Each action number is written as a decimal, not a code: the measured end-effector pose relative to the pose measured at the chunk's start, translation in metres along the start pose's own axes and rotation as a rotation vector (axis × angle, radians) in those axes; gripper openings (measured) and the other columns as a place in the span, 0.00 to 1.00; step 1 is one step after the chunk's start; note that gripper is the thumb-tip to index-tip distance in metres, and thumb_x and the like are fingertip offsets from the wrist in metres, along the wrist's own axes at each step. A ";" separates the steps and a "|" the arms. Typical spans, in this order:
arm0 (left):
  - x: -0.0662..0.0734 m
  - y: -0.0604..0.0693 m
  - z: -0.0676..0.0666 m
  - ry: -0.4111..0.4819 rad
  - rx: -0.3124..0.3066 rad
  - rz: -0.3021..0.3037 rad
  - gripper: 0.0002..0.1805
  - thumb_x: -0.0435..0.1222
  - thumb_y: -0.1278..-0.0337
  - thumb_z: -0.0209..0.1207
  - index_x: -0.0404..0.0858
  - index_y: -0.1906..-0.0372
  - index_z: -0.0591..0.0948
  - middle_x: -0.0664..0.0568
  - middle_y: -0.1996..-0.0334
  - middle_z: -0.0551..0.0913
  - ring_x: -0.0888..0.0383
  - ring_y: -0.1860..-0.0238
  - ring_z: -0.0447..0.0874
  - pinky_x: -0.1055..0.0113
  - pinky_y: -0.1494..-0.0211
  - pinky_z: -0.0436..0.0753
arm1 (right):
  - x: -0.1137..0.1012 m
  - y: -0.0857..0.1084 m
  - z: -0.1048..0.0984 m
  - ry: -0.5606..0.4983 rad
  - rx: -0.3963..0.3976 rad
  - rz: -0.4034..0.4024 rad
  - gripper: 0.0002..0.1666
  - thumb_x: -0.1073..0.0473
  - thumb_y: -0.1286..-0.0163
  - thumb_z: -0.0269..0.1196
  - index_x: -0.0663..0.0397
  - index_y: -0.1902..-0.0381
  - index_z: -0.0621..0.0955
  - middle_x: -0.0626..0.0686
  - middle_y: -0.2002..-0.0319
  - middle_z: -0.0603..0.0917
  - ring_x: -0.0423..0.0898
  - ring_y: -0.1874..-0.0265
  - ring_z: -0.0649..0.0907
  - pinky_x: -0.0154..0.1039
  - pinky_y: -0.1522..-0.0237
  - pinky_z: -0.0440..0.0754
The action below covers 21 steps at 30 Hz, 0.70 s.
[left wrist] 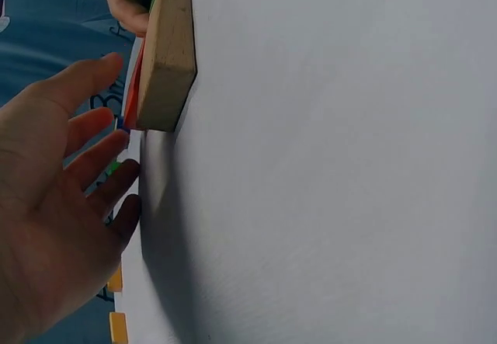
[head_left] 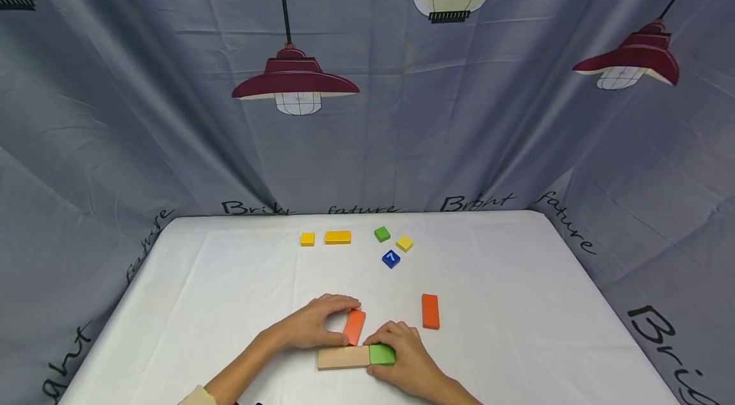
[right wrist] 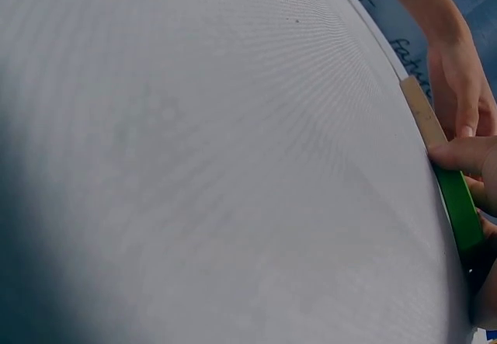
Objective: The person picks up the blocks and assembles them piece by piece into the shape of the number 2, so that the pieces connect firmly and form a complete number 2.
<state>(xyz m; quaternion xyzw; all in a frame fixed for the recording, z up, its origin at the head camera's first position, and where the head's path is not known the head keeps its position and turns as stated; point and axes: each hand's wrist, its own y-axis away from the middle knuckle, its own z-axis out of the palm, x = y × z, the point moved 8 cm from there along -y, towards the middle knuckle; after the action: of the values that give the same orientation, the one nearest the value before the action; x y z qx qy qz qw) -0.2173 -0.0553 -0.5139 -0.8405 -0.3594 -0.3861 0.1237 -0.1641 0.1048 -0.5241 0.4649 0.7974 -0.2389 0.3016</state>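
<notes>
A plain wooden block (head_left: 343,358) lies lengthwise near the front of the table, its right end against a green block (head_left: 382,354). My right hand (head_left: 409,360) grips the green block between thumb and fingers; in the right wrist view the thumb (right wrist: 466,156) presses near where the two blocks meet. Just behind the wooden block lies a slanted orange block (head_left: 354,327). Around it stands my left hand (head_left: 316,323), fingertips by its far end and thumb by its near end. The left wrist view shows those fingers (left wrist: 97,158) spread loosely, apart from the wood.
Another orange block (head_left: 430,311) lies to the right. Farther back are a yellow square block (head_left: 307,239), a longer yellow block (head_left: 337,237), a green block (head_left: 381,234), a pale yellow block (head_left: 404,243) and a blue block (head_left: 391,259) marked 7. A grey curtain (head_left: 367,156) hangs behind.
</notes>
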 end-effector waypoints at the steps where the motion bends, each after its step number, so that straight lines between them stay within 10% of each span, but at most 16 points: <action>1: 0.001 0.002 0.000 -0.001 0.007 0.002 0.33 0.48 0.39 0.65 0.44 0.31 0.74 0.59 0.33 0.72 0.55 0.31 0.66 0.47 0.30 0.65 | 0.000 0.000 0.000 0.001 0.001 -0.002 0.17 0.50 0.45 0.77 0.35 0.57 0.86 0.31 0.62 0.76 0.34 0.61 0.71 0.36 0.60 0.66; 21: 0.043 0.051 0.028 -0.488 0.136 0.230 0.25 0.47 0.23 0.49 0.54 0.26 0.69 0.52 0.27 0.67 0.52 0.28 0.64 0.45 0.34 0.70 | -0.001 0.000 0.000 0.002 -0.019 0.024 0.18 0.48 0.45 0.76 0.38 0.55 0.87 0.32 0.60 0.76 0.35 0.60 0.71 0.37 0.60 0.66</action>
<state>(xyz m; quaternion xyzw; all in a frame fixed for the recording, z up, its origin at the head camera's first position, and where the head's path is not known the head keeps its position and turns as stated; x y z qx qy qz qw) -0.1469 -0.0563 -0.4977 -0.9337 -0.3059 -0.1309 0.1325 -0.1636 0.1042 -0.5231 0.4719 0.7943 -0.2270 0.3081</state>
